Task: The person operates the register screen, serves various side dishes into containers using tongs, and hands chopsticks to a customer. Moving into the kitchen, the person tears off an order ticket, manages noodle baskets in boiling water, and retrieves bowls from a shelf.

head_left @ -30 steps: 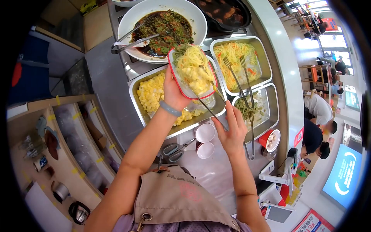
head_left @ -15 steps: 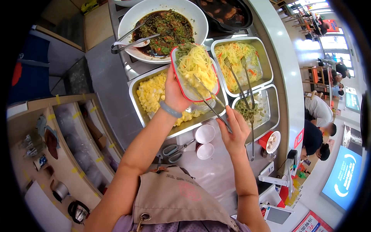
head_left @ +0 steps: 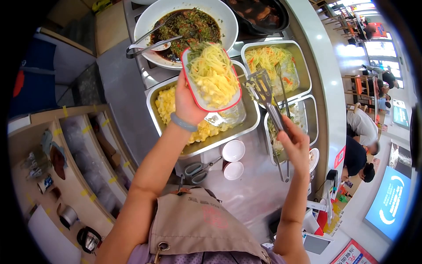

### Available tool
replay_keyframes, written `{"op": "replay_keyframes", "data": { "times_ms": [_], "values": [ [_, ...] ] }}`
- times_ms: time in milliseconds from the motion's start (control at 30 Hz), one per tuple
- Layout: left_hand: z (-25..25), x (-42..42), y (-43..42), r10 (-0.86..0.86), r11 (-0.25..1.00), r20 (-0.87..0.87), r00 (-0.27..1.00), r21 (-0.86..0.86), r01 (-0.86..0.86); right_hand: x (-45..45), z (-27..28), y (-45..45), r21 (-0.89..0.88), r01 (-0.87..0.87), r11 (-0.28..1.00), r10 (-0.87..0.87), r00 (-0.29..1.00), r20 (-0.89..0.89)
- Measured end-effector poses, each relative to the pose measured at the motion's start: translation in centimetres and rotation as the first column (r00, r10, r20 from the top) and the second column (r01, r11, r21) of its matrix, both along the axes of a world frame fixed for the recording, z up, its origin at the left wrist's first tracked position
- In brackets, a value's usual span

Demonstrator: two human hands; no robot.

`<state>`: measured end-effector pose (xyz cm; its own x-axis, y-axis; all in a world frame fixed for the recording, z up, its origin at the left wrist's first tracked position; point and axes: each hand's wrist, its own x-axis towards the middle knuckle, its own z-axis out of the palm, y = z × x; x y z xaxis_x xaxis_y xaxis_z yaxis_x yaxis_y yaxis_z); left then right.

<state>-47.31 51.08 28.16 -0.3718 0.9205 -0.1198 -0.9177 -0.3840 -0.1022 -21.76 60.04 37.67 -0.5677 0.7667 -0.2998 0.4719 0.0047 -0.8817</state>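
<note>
My left hand (head_left: 187, 103) holds a white red-rimmed dish (head_left: 238, 94) from its left side. Pale yellow shreds, yellow chunks (head_left: 213, 90) and some green pieces at the far end fill it. Under the dish lies a metal pan (head_left: 246, 127) of the same yellow chunks. In my right hand (head_left: 293, 143) are metal serving tongs (head_left: 274, 115) with a slotted head, raised right of the dish over the edges of the side pans. Yellow scraps cling to the head; its jaws hold no clear portion. Another pair of tongs (head_left: 286, 103) rests across those pans.
Two side pans hold orange-flecked shreds (head_left: 272, 55) and green pieces. Behind are a white bowl (head_left: 231, 26) of dark herb sauce with tongs and a spoon, and a black pot (head_left: 285, 22). Scissors (head_left: 200, 171) and two small white bowls (head_left: 233, 151) lie nearer me. People sit beyond the counter.
The tongs in my right hand have left the dish, moving right and turning so the slotted head shows. My left hand has shifted the dish slightly left.
</note>
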Motion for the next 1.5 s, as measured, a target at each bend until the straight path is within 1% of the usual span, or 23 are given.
{"op": "replay_keyframes", "data": {
  "times_ms": [67, 100, 167, 200, 233, 300, 333, 367, 433, 600, 667, 700, 767, 900, 967, 1000, 1067, 1100, 1200, 1267, 1367, 1400, 1500],
  "values": [
    [0.3, -1.0, -0.9, 0.036, 0.998, -0.045, 0.998, -0.059, -0.038, -0.1, -0.3, 2.3, -0.103, -0.089, 0.991, 0.112, 0.96, 0.256],
    [0.7, -1.4, -1.6, 0.027, 0.999, -0.076, 0.997, 0.034, -0.025, -0.8, -0.6, 2.9, -0.109, -0.089, 0.99, 0.115, 0.96, 0.257],
    [0.9, -2.3, -2.8, 0.052, 0.998, -0.087, 0.995, -0.021, -0.054, -2.4, -1.1, 4.0, -0.167, -0.459, 0.873, 0.467, 0.685, 0.559],
    [0.8, -2.7, -3.4, 0.074, 0.994, -0.1, 0.992, -0.069, -0.081, -3.2, -1.8, 4.5, -0.173, -0.46, 0.871, 0.471, 0.683, 0.558],
    [0.0, -3.3, -4.0, 0.072, 0.997, -0.092, 0.993, 0.005, -0.072, -4.2, -2.6, 4.8, -0.296, -0.517, 0.803, 0.578, 0.558, 0.595],
    [-0.1, -3.9, -4.9, 0.097, 0.993, -0.105, 0.99, -0.055, -0.103, -6.5, -3.6, 4.9, -0.461, -0.585, 0.667, 0.718, 0.34, 0.607],
    [0.0, -4.1, -5.2, 0.119, 0.985, -0.12, 0.986, -0.108, -0.132, -7.1, -4.5, 4.5, -0.463, -0.586, 0.664, 0.72, 0.337, 0.607],
    [0.3, -4.2, -5.5, 0.133, 0.968, -0.133, 0.982, -0.194, -0.158, -7.3, -6.2, 4.2, -0.522, -0.574, 0.631, 0.773, 0.409, 0.485],
    [0.1, -4.5, -6.1, 0.148, 0.971, -0.125, 0.981, -0.167, -0.168, -7.7, -8.8, 2.9, -0.574, -0.577, 0.581, 0.801, 0.529, 0.28],
    [-0.4, -5.2, -7.2, 0.161, 0.982, -0.097, 0.982, -0.083, -0.169, -7.1, -9.7, 2.1, -0.598, -0.522, 0.608, 0.759, 0.604, 0.244],
    [-0.4, -5.2, -7.3, 0.164, 0.966, -0.133, 0.977, -0.18, -0.187, -6.0, -9.5, 2.3, -0.577, -0.478, 0.662, 0.695, 0.68, 0.233],
    [-0.5, -5.2, -7.3, 0.163, 0.967, -0.128, 0.978, -0.175, -0.184, -5.3, -9.5, 2.4, -0.575, -0.475, 0.666, 0.692, 0.681, 0.24],
    [-0.7, -5.1, -7.2, 0.172, 0.961, -0.118, 0.978, -0.2, -0.193, -4.3, -9.4, 2.5, -0.606, -0.418, 0.676, 0.608, 0.782, 0.139],
    [-1.4, -4.5, -6.8, 0.166, 0.963, -0.078, 0.983, -0.201, -0.179, -2.3, -7.2, 2.4, -0.578, -0.311, 0.754, 0.461, 0.878, 0.129],
    [-1.6, -4.1, -6.5, 0.127, 0.972, -0.079, 0.989, -0.19, -0.141, -1.1, -6.2, 2.2, -0.476, -0.235, 0.847, 0.315, 0.945, 0.093],
    [-1.7, -3.9, -6.2, 0.124, 0.973, -0.082, 0.989, -0.185, -0.138, -0.6, -5.8, 2.1, -0.472, -0.234, 0.85, 0.311, 0.946, 0.092],
    [-1.7, -3.3, -5.4, 0.118, 0.967, -0.044, 0.992, -0.223, -0.125, -0.1, -4.6, 1.6, -0.378, -0.157, 0.913, 0.165, 0.986, -0.011],
    [-2.0, -2.9, -5.1, 0.108, 0.979, -0.049, 0.993, -0.17, -0.115, 0.0, -3.9, 1.2, -0.385, -0.121, 0.915, 0.107, 0.993, -0.059],
    [-1.9, -1.7, -3.9, 0.072, 0.985, -0.01, 0.997, -0.154, -0.073, -1.1, -2.6, -1.1, -0.245, -0.072, 0.967, 0.025, 0.981, -0.19],
    [-2.0, -1.1, -3.2, 0.041, 0.992, -0.004, 0.999, -0.116, -0.042, -2.4, -2.6, -3.2, -0.21, -0.005, 0.978, -0.033, 0.983, -0.18],
    [-1.4, 0.0, -2.1, 0.009, 0.985, -0.034, 0.999, -0.174, -0.014, -4.2, -4.1, -5.1, 0.309, -0.078, 0.948, 0.122, 0.985, -0.124],
    [-1.3, 0.2, -1.9, 0.008, 0.984, -0.038, 0.999, -0.179, -0.015, -4.5, -4.3, -5.2, 0.304, -0.076, 0.949, 0.12, 0.984, -0.128],
    [-1.0, 0.4, -1.6, -0.03, 0.983, -0.039, 0.999, -0.181, 0.022, -4.8, -4.5, -5.2, 0.558, -0.118, 0.821, 0.147, 0.989, -0.007]
  ]
}}
